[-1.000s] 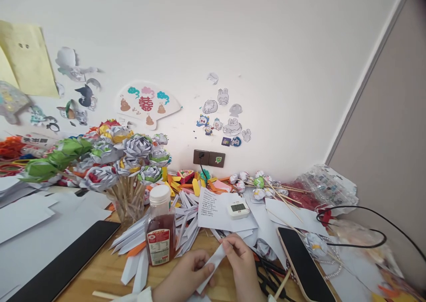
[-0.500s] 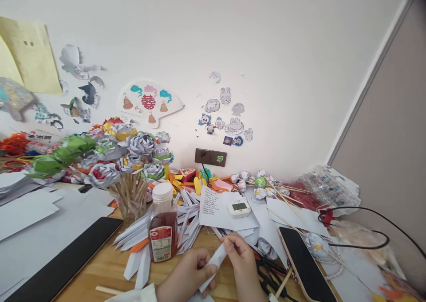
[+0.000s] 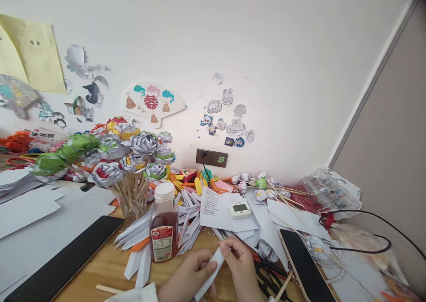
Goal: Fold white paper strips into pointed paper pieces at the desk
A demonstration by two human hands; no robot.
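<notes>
Paper strip (image 3: 211,273): white, narrow, flat, folded lengthwise, tilted up to the right, held low over the wooden tabletop (image 3: 109,266). Left hand (image 3: 188,277) fingers pinch its lower half, right hand (image 3: 238,264) fingers pinch the upper end. Bottle (image 3: 163,224) just left: clear plastic, white cap, reddish liquid, red label. Behind it a fan of pointed white paper strips (image 3: 159,231). Black glossy phone (image 3: 304,266) to the right, black scissors (image 3: 268,277) beside the right hand.

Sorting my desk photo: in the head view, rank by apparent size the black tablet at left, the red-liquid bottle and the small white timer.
1. black tablet, partly cut off
2. bottle
3. white timer, though it lies farther away
</notes>
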